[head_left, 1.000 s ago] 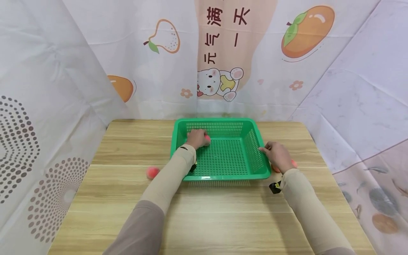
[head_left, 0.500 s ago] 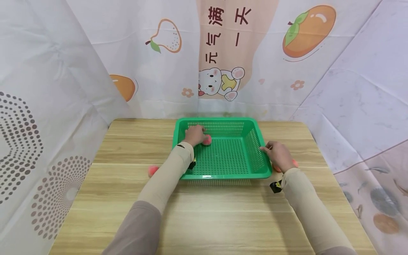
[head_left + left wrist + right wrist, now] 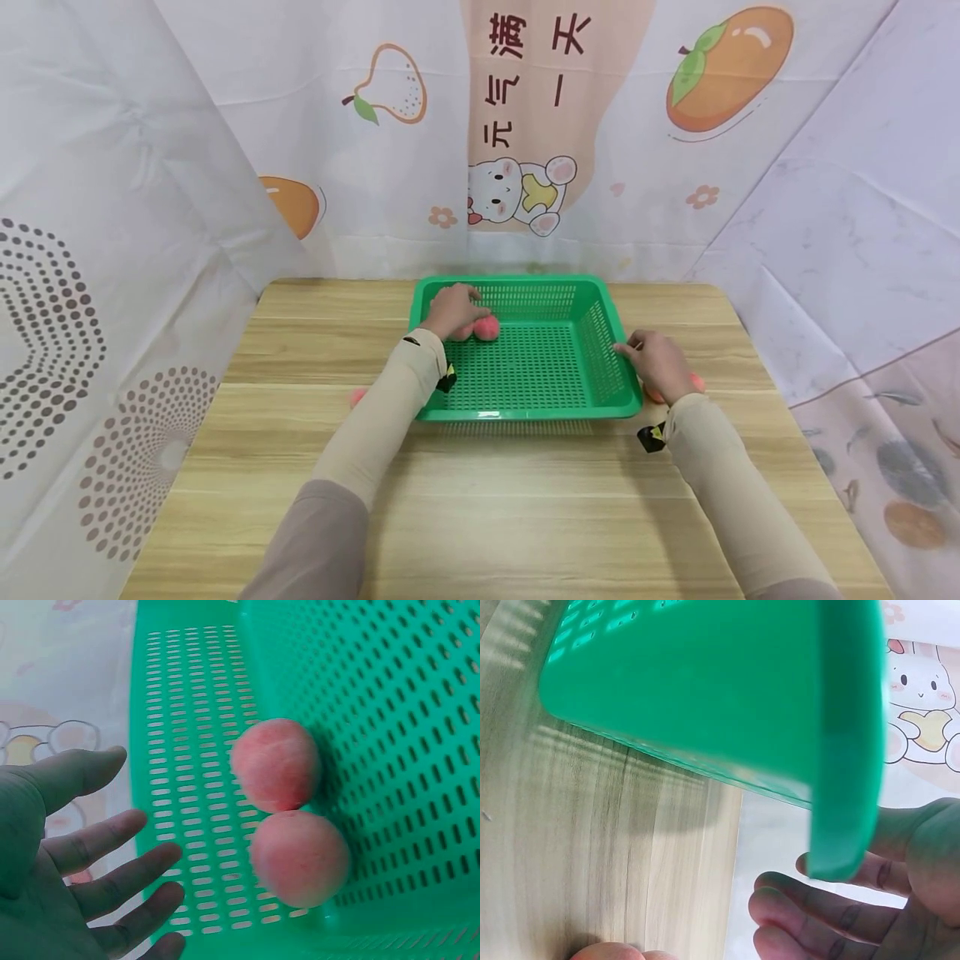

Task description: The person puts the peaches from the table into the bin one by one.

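The wooden table (image 3: 495,500) takes up most of the space in front of the person, hemmed in by white cloth hangings printed with fruit and a cartoon bear. Toward the far middle of it sits the green basket (image 3: 525,408), a shallow perforated plastic tray, and everything else is best placed against that.

The left hand (image 3: 450,307) is inside the basket at its far left corner, fingers spread and relaxed, holding nothing; from the left wrist view the left hand (image 3: 67,855) hovers open just beside the two peaches, not touching them. The two peaches (image 3: 289,817) lie on the basket floor in that same far left corner, pressed against each other and against the slotted wall; from the head view only a pink patch (image 3: 483,327) shows next to the fingers.

The right hand (image 3: 660,365) is outside the basket at its right wall, fingers loosely extended with the tips at the rim; in the right wrist view the right hand (image 3: 877,900) lies against the outer edge of the basket (image 3: 727,697), straight-fingered and not curled round anything.

Just under that hand, on the table off the basket's right near corner, another peach (image 3: 696,384) peeks out. Off the basket's left near corner, one more peach (image 3: 357,397) lies on the wood, mostly hidden behind the left sleeve
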Available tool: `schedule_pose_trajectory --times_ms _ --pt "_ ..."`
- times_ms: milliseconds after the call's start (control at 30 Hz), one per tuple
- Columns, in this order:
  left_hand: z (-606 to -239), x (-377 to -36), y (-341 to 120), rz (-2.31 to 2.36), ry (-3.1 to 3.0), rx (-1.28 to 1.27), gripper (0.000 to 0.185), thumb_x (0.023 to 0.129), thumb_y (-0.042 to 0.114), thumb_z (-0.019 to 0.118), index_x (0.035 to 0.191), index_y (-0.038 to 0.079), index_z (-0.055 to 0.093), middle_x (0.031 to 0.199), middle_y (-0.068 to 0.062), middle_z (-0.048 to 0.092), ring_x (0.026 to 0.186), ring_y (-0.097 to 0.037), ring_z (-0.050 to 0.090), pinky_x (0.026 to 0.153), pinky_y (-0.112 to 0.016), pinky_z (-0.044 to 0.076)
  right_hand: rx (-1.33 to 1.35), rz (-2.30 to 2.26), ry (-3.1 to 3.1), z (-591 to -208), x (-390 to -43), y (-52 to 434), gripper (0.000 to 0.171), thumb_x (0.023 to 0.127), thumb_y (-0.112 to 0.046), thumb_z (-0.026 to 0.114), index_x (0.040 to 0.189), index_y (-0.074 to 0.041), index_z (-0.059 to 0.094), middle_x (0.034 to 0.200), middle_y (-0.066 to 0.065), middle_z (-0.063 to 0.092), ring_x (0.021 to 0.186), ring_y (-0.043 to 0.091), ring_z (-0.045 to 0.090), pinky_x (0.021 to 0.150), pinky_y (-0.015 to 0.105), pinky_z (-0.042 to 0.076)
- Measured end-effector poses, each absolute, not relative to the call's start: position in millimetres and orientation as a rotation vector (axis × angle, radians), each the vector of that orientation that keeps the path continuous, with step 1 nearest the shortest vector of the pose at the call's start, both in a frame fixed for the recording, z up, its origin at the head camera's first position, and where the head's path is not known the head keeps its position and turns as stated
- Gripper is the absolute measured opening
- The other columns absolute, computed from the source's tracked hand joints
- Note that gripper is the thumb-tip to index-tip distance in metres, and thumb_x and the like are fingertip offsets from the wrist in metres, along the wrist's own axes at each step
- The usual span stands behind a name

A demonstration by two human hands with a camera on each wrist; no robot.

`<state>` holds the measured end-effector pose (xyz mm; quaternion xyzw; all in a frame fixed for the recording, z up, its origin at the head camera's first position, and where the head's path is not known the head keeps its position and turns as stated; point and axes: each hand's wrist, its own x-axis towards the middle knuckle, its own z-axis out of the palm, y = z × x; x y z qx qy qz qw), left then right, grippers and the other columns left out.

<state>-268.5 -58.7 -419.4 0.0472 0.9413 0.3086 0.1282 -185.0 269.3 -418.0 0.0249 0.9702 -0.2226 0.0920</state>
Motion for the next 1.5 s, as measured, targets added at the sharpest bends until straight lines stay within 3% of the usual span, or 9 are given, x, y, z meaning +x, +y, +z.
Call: schedule_pose_trajectory --times_ms 133,867,1500 --pt "-411.1 -268.2 -64.3 0.939 2.704 0.143 0.048 0.093 0.036 0.065 0.134 0.011 0.059 0.136 -0.006 0.060 0.125 -0.029 0.054 0.101 -0.044 0.047 0.072 -0.663 2.883 -418.6 -185.8 269.8 0.038 0.099 -0.032 0.056 0.098 0.005 0.066 0.080 0.015 0.067 0.070 0.024 0.056 0.061 0.033 0.045" --pt "-396.1 -260.1 -98.8 1.146 2.718 0.246 0.042 0.097 0.034 0.061 0.130 0.009 0.059 0.134 -0.010 0.058 0.125 -0.029 0.053 0.104 -0.044 0.044 0.076 -0.667 2.880 -418.3 -182.8 270.1 0.039 0.100 -0.032 0.056 0.099 0.005 0.064 0.082 0.017 0.067 0.070 0.025 0.057 0.061 0.035 0.046" --pt "-383.8 -255.5 -128.5 1.069 2.685 0.225 0.050 0.097 0.035 0.060 0.134 0.002 0.056 0.138 -0.015 0.056 0.125 -0.032 0.052 0.103 -0.047 0.044 0.077 -0.686 2.887 -418.9 -181.0 267.4 0.036 0.099 -0.031 0.057 0.096 0.004 0.065 0.080 0.016 0.065 0.069 0.024 0.054 0.057 0.031 0.043"
